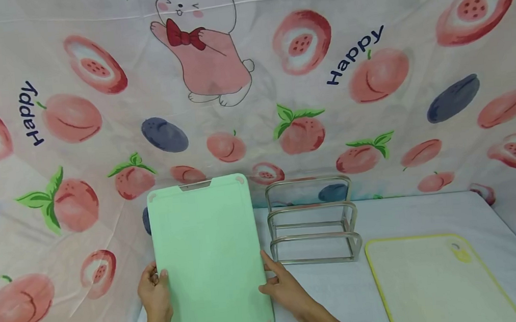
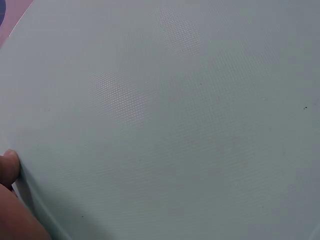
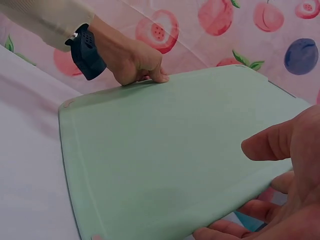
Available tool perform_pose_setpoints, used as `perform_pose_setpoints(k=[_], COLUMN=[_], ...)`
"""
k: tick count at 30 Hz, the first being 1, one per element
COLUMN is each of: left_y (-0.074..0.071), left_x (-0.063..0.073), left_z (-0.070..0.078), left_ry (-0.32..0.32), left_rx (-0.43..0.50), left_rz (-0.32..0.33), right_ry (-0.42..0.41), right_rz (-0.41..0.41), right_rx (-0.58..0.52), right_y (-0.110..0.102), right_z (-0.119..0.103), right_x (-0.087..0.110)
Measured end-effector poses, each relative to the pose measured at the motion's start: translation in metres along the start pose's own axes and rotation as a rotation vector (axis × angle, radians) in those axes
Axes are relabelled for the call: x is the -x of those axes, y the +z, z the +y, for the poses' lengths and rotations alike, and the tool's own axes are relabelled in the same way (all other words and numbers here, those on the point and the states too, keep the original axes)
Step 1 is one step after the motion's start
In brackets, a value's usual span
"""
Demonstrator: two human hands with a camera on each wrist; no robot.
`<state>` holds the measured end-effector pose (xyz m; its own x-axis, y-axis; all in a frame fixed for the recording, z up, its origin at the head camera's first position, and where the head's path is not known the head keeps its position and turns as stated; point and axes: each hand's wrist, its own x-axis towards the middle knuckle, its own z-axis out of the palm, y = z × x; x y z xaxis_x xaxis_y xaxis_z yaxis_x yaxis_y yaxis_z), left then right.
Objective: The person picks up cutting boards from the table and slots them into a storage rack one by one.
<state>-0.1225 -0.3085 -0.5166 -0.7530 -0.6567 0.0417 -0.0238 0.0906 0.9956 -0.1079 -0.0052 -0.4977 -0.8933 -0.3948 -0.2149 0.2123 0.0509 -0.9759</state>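
A light green cutting board [image 1: 207, 262] with a handle slot at its top stands tilted up in the head view. Its left edge is gripped by my left hand [image 1: 155, 290], thumb on the front face. On the right edge, my right hand [image 1: 287, 286] holds the board between thumb and fingers. In the right wrist view the thumb [image 3: 272, 142] lies over the front face, while the other fingers [image 3: 225, 230] reach along and behind the edge. The board's surface [image 2: 165, 130] fills most of the left wrist view, with only part of the left hand [image 2: 12, 200] showing.
Right of the board, a metal wire rack [image 1: 312, 236] with several upright loops stands on the white tabletop [image 1: 410, 216]. A pale cutting board with a yellow rim [image 1: 371, 274] lies flat at the right. Behind hangs a fruit-printed cloth [image 1: 254, 120].
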Motion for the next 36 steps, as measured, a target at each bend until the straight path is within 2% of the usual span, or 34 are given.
perform_pose_setpoints(k=[4,11,15,23,31,36], left_y=[0.002,0.008,0.011,0.014,0.017,0.017], left_x=[0.000,0.000,0.000,-0.002,-0.006,-0.007], left_z=[0.004,0.008,0.009,0.008,0.012,0.015], left_ry=[0.013,0.097,0.127,0.194,0.225,0.261], left_rx=[0.048,0.030,0.060,0.266,0.362,0.482], left_rz=[0.017,0.057,0.074,0.113,0.085,0.052], right_ry=[-0.002,-0.035,-0.051,-0.079,-0.095,-0.130], right_rz=[0.008,0.008,0.016,0.016,0.017,-0.011], right_rx=[-0.008,0.004,0.008,0.015,0.015,-0.003], right_y=[0.000,-0.001,-0.001,0.001,0.002,0.000], right_z=[-0.005,-0.008,-0.010,-0.016,-0.017,-0.021], right_x=[0.001,0.002,0.002,0.000,0.000,0.000])
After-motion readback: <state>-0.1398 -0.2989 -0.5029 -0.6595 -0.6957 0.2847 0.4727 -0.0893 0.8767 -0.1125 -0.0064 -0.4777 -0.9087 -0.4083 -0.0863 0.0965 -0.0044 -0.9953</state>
